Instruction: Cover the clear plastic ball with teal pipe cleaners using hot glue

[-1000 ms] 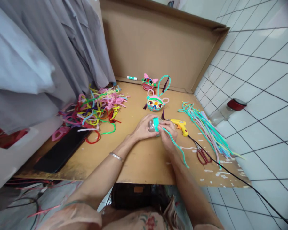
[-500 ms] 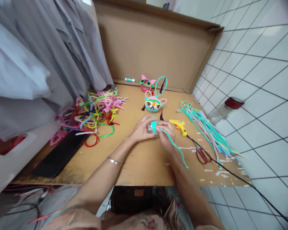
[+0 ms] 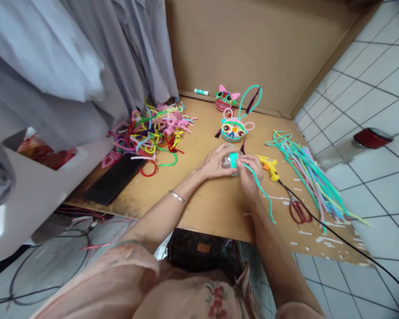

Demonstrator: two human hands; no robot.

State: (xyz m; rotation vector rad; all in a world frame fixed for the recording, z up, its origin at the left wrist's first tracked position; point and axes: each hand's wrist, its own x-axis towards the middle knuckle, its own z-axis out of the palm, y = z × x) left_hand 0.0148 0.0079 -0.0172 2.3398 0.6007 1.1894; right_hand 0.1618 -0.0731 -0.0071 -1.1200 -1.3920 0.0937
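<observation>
My left hand (image 3: 215, 162) wraps its fingers around a small clear plastic ball (image 3: 226, 161) held just above the cardboard work surface (image 3: 199, 195). My right hand (image 3: 250, 173) pinches a teal pipe cleaner (image 3: 259, 188) that is wound partly around the ball; its loose end trails down to the right across my wrist. Both hands meet at the middle of the board. Just beyond them sits a finished teal pipe-cleaner animal face (image 3: 233, 130) and a pink one (image 3: 225, 99) farther back.
A yellow glue gun (image 3: 268, 165) with a black cord lies right of my hands, red scissors (image 3: 297, 209) beyond it, and a bundle of teal pipe cleaners (image 3: 307, 170). A mixed pile of coloured pipe cleaners (image 3: 153, 133) and a black phone (image 3: 115, 178) lie left. Grey cloth hangs at the left.
The view has shifted, so everything sits farther right and higher in the picture. My hands keep the same hold on the ball and the teal pipe cleaner.
</observation>
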